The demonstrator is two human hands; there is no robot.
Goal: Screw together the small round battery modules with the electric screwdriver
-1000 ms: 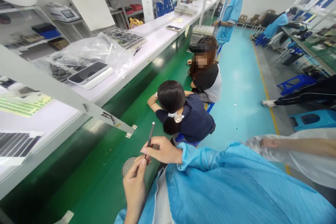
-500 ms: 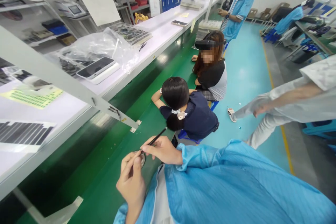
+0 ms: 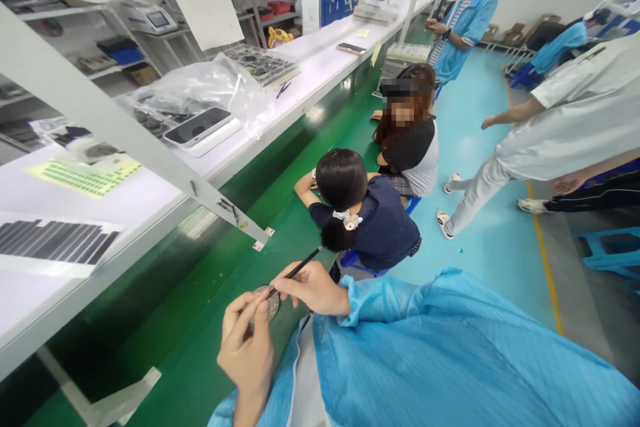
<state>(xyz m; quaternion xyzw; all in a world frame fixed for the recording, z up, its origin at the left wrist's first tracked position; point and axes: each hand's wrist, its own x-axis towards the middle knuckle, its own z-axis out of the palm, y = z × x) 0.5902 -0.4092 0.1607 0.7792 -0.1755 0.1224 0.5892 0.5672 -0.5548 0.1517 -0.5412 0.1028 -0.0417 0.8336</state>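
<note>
My left hand [image 3: 249, 343] pinches a small round silvery disc [image 3: 273, 305] between thumb and fingers. The disc's face has a fine pattern too small to make out, and the fingers cover its left part. From the right, my right hand [image 3: 316, 288] grips a thin black pen-like stick [image 3: 305, 261]. The stick's lower end meets the disc's upper edge beside my left fingertips; I cannot tell whether it touches. Its other end points up and to the right. Both hands are over the green bench surface [image 3: 200, 340], close to my blue jacket.
A white raised shelf [image 3: 320, 50] runs along the left, bearing a phone [image 3: 199, 127], a plastic bag [image 3: 215, 77] and a parts tray [image 3: 260, 63]. A slanted white post [image 3: 150, 153] joins the bench. Seated people [image 3: 383, 227] are ahead; others [image 3: 565, 127] walk at right.
The view has shifted slightly left, and more of the disc shows. My hands keep their grips. The walkers at right have moved, with another dark-trousered leg now visible.
</note>
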